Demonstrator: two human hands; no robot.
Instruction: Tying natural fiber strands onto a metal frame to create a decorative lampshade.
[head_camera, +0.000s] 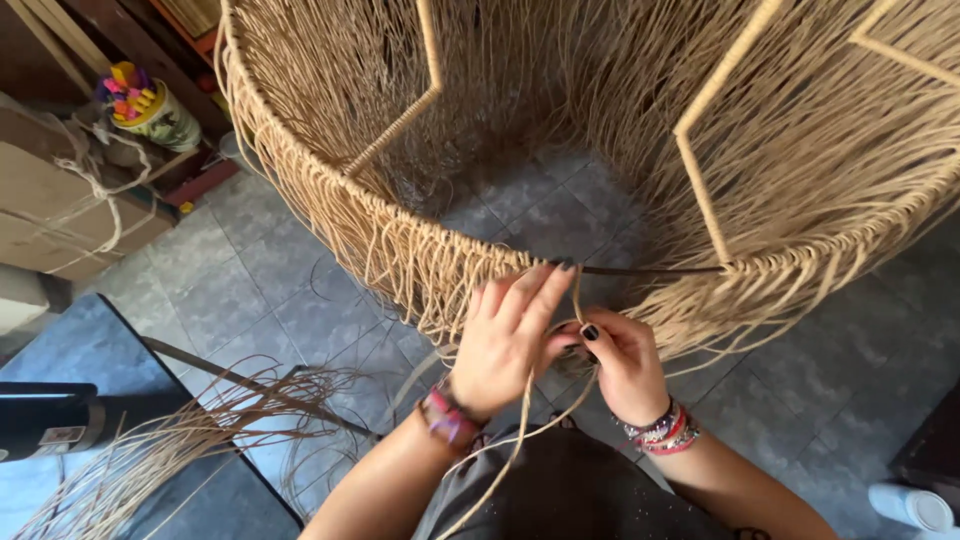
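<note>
Pinching a single tan cord (572, 300) between thumb and fingers, the left hand (508, 340) is pressing it up against the rim (420, 235) of a large woven basket frame (700, 120). Just beside it, the right hand (622, 362) is closing narrowly on the same cord lower down — its dark-nailed thumb is touching the strand where it is bending back toward the body. From there the cord is trailing loose between the forearms.

It looks light, thin and pliable, stiff enough to hold a curve yet likely to kink or fray if bent sharply — best held close to the rim, where the wrap is forming. A bare stretch of dark rim (650, 270) is showing to the right of the fingers.

On the tiled floor (250, 270) to the left, a bundle of loose strands (180, 440) is lying well apart from the hands, near a wrapped cardboard package (70, 210).
</note>
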